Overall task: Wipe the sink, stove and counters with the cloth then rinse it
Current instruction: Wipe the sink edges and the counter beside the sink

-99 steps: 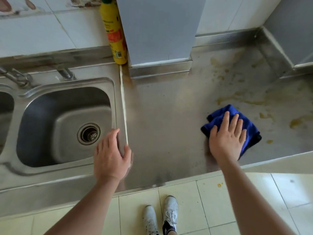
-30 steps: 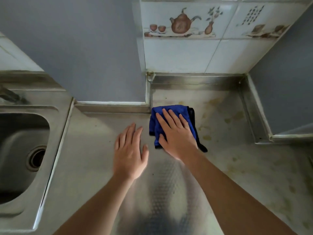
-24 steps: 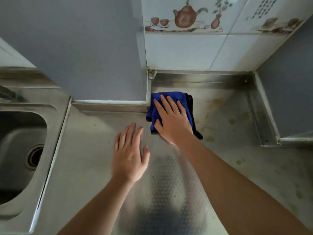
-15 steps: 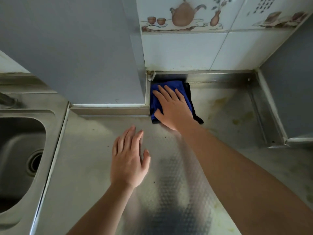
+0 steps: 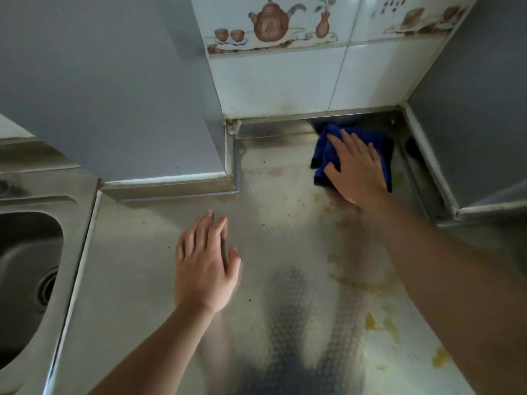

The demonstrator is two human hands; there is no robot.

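Item 1, nearest: counter [image 5: 285, 238], stainless steel with a dimpled texture, running from my body out to the back wall. Yellowish stains [image 5: 370, 323] lie on its near right part, beside and under my right forearm. These read as not yet wiped.

Item 2, near left: sink [image 5: 25, 266], steel basin with its drain showing, set into the counter's left end. Nothing in it that I can see.

Item 3, middle: my left hand [image 5: 205, 269], palm down over the bare counter, fingers straight and close together, thumb out to the side. It holds nothing. Whether it rests on the metal or hangs just above it I cannot tell.

Item 4, far right: my right hand [image 5: 356, 172], flat on the cloth [image 5: 328, 149], fingers straight and slightly spread, pressing it down rather than gripping it.

Item 5: the cloth itself, blue, bunched, lying on the counter in the back recess, near the right-hand corner where the steel upstand meets the grey panel [image 5: 470, 124].

Item 6, farthest: tiled wall [image 5: 285, 81], white, with a teapot picture above.

Step in hand, as I judge it: wiping the counters, at the rear strip.

Next move calls for: steady downward pressure, the cloth worked into the corner, then drawn toward me across the yellow stains. Stove is not in view; rinsing seems some way off.
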